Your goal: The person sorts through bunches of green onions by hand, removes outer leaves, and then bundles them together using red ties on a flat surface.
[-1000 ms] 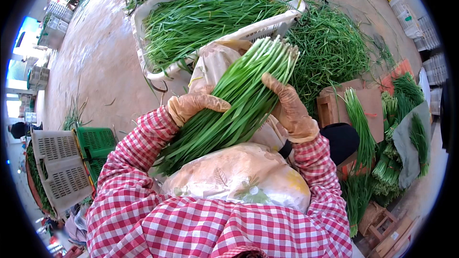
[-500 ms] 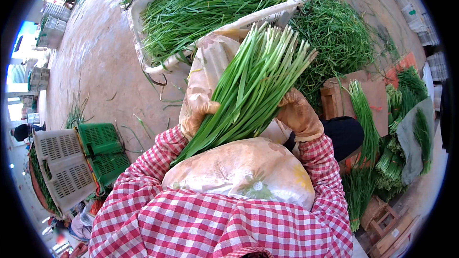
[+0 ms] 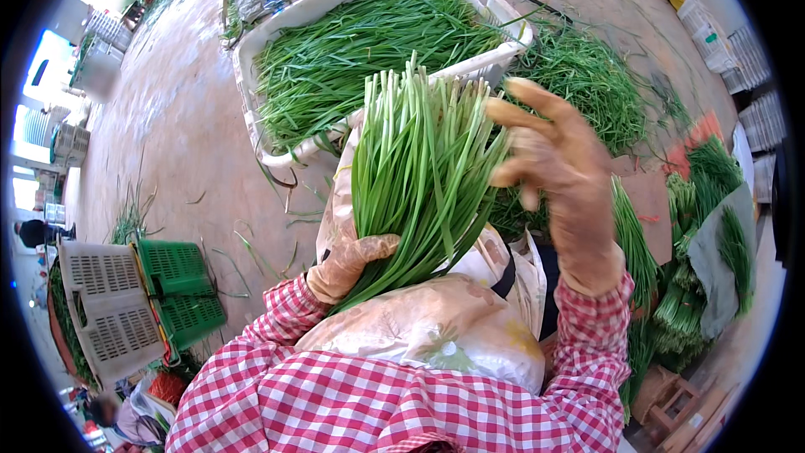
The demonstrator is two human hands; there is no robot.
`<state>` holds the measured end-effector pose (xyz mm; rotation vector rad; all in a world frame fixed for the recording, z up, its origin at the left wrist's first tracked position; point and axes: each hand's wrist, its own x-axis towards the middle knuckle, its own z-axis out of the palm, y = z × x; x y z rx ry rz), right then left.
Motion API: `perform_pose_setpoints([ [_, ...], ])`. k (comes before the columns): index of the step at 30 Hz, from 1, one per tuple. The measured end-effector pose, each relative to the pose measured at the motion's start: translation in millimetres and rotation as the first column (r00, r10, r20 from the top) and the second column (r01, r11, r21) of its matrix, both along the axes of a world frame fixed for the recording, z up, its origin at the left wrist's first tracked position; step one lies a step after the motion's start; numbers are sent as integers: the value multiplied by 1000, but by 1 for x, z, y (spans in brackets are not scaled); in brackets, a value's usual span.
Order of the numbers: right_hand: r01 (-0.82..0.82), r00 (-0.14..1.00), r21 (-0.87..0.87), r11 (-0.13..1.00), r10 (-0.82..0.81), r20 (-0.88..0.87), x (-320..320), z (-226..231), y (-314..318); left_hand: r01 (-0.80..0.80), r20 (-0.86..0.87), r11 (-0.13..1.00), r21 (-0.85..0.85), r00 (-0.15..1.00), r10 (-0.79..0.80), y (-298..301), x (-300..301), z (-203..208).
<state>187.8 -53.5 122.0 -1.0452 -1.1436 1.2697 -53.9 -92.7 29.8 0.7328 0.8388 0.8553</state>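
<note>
A thick bunch of garlic chives [image 3: 419,168] with pale stem ends pointing away from me stands tilted over my lap. My left hand [image 3: 348,268], in a stained tan glove, is closed around its lower leafy part, the thumb lying across the leaves. My right hand [image 3: 558,172], gloved alike and slightly blurred, is raised at the bunch's right side with its fingers apart and nothing in them. Beyond the bunch, a white plastic crate [image 3: 248,75] is filled with loose chives [image 3: 369,42]. A stained floral apron [image 3: 428,327] covers my lap.
A heap of loose green leaves [image 3: 587,84] lies right of the crate. Tied chive bundles [image 3: 688,302] are stacked at the right, near a brown board [image 3: 654,201]. White [image 3: 113,310] and green [image 3: 178,285] baskets stand at the left. Scraps litter the floor.
My right hand has let go of the bunch and lifted up and to the right, fingers spreading. The bunch has swung more upright and shifted left, still in my left hand.
</note>
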Motion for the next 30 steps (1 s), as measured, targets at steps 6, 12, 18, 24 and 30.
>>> perform_pose_setpoints([
  [6, -282, 797, -180, 943, 334, 504, -34, -21, 36, 19, 29, 1000, 19, 999, -20, -7, 0, 2],
  [12, -374, 775, -396, 839, 517, 364, -2, -5, 54, 37, 20, 999, -24, 999, -37, -3, -14, -24],
  [18, -200, 661, 66, 978, 85, 746, 31, 3, 74, 118, 312, 974, -194, 949, -53, -6, -30, -32],
  [24, 211, 160, 379, 901, -415, 896, 122, -5, 99, 100, 464, 928, -358, 882, 84, -8, -45, -69],
  [30, 333, 346, 315, 889, -426, 836, 104, -38, 65, -189, 383, 892, -411, 852, 357, -12, -47, -84],
])
